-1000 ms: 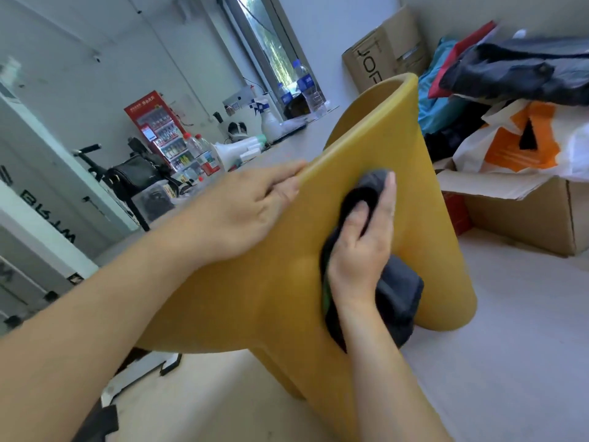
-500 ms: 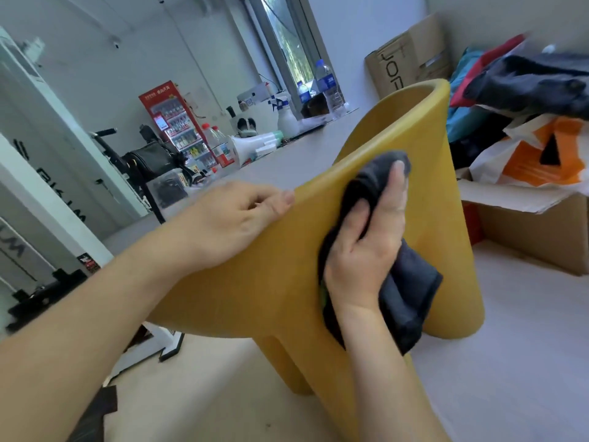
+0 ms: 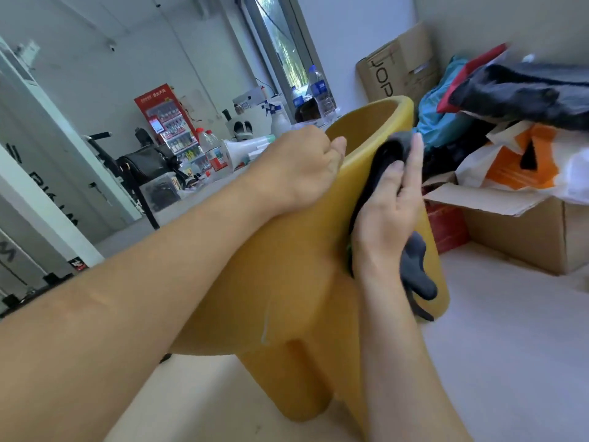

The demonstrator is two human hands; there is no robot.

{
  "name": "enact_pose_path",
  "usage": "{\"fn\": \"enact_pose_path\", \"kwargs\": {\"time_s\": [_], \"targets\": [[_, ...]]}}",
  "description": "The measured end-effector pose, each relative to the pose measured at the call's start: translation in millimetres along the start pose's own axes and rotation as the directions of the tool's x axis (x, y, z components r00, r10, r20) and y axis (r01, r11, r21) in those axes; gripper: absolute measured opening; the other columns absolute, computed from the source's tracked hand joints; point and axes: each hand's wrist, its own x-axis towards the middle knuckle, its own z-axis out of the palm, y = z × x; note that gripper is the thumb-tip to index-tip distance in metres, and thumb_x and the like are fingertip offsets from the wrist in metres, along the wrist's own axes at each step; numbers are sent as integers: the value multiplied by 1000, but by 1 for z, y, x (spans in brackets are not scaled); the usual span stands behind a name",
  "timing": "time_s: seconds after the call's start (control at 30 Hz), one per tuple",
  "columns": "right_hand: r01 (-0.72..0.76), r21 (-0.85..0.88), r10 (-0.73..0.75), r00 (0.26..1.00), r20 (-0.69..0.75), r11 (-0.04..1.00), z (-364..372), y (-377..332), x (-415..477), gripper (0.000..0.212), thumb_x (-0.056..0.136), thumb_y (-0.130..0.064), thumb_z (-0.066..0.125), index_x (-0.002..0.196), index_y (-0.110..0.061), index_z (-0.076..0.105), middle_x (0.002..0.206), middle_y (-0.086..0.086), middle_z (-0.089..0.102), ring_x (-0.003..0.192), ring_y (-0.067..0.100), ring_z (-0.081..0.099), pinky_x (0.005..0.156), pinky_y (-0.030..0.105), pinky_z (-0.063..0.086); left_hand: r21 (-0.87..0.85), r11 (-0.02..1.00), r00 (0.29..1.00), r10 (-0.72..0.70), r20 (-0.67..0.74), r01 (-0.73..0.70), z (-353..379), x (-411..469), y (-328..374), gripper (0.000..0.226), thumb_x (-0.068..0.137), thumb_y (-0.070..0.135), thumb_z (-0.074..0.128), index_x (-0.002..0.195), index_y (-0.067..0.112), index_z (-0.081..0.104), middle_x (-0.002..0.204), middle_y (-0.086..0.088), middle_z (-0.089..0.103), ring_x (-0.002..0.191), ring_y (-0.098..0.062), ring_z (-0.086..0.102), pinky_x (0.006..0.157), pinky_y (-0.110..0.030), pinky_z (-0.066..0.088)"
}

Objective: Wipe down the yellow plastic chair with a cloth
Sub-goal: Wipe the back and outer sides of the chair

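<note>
The yellow plastic chair [image 3: 287,282] stands tilted in front of me, its curved back rim rising toward the upper right. My left hand [image 3: 302,167] grips the top edge of that rim, thumb on the near side. My right hand [image 3: 389,215] presses a dark grey cloth [image 3: 387,154] flat against the outer face of the chair back, just below the rim. A loose end of the cloth hangs below my palm. The chair's short legs rest on the pale floor.
An open cardboard box [image 3: 526,240] piled with bags and clothes stands to the right. Another box [image 3: 398,68] leans in the corner behind. A long grey table [image 3: 204,199] with bottles and a spray bottle [image 3: 279,118] runs behind the chair. Pale floor [image 3: 510,346] stretches on the right.
My right hand has slid the cloth up the chair back toward the rim. My left hand has shifted further along the rim and curled tighter over it.
</note>
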Motion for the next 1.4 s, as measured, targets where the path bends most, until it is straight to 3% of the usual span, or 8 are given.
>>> {"fn": "enact_pose_path", "kwargs": {"time_s": [0.2,0.37,0.63,0.73,0.83,1.13,1.33,1.4], "targets": [[285,-68,-277,955,108,956,5,-16,-27,43,100,-13,41,143,-8,40,145,2,42,141,20,37,114,29,30,-75,997,998,-31,48,35,0,-1,6,38,99,26,39,66,11,52,75,-10,57,82,-32,53,69,-38,43],[-198,-268,198,980,-26,943,-22,14,-24,47,104,-28,33,150,-26,30,152,-5,38,139,12,35,111,21,26,-122,992,994,-19,108,32,-3,-31,-2,34,101,37,33,108,17,58,95,-7,67,89,-26,61,82,-45,48],[418,-174,-388,903,183,892,12,-20,-47,42,99,-19,40,138,-6,47,139,14,53,130,26,50,107,29,38,-354,919,985,-156,71,171,-13,-29,-11,24,95,14,47,76,12,63,73,-4,62,71,-18,53,67,-31,45],[122,-321,-122,992,18,939,-17,15,-41,46,102,-29,31,146,-16,36,144,6,50,131,22,49,106,36,42,-73,993,974,-76,211,93,-20,-56,-22,40,93,56,35,104,27,62,93,8,65,86,-14,59,83,-34,49],[-262,-330,242,965,-102,907,-24,24,-41,46,104,-29,29,150,-25,30,150,-4,42,137,17,39,107,26,28,149,983,987,-124,106,108,-15,-83,-38,64,79,78,14,85,31,56,79,5,62,75,-19,59,73,-39,51],[478,-191,-451,877,168,857,16,-22,-63,41,97,-15,40,135,-4,49,134,11,56,129,30,48,110,32,34,297,949,988,-65,-144,105,-6,-102,-45,69,81,74,0,71,22,45,62,-1,54,66,-30,56,61,-39,48],[-287,-301,293,956,-26,909,-14,20,8,48,105,-31,26,152,-25,23,151,-3,40,135,19,41,99,25,30,307,945,985,-69,-160,116,-1,-81,-19,65,85,67,1,73,23,48,61,1,51,64,-28,54,61,-38,46],[-133,-271,118,990,-72,953,-5,1,-34,48,104,-27,30,152,-21,25,151,0,40,137,18,40,103,22,30,302,946,982,-68,-174,119,0,-61,-12,60,92,60,5,65,21,42,60,1,47,65,-30,51,59,-36,39]]}}
